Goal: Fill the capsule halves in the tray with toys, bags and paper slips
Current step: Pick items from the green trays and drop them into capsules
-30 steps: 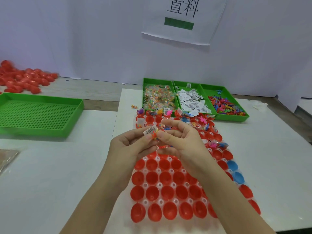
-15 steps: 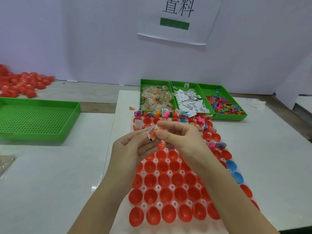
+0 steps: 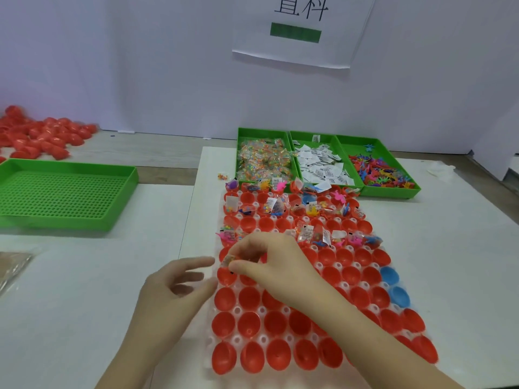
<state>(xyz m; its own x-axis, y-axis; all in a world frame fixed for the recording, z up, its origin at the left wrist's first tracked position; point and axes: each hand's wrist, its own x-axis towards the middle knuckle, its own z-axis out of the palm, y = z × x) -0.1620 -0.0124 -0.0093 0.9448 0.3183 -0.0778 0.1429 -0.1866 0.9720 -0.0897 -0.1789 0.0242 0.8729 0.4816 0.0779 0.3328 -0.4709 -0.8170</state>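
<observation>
The right hand [image 3: 269, 265] reaches across the clear moulded plastic tray [image 3: 209, 343] and pinches a small clear bag [image 3: 228, 260] between thumb and fingertips. The bag sits over a red plastic capsule half [image 3: 226, 277] in the tray's leftmost column, but blur hides whether it touches the cup. The left hand [image 3: 174, 287] hovers just beside the tray's left edge, fingers loosely spread, holding nothing. Filled cups lie in the far rows. Two blue plastic capsule halves [image 3: 390, 276] sit at the tray's right edge. A green three-compartment bin [image 3: 393, 192] stands just behind the far edge. A broad stretch of white counter [image 3: 463, 262] lies right of the tray. A green perforated tray [image 3: 64, 192] sits well apart to the left.
</observation>
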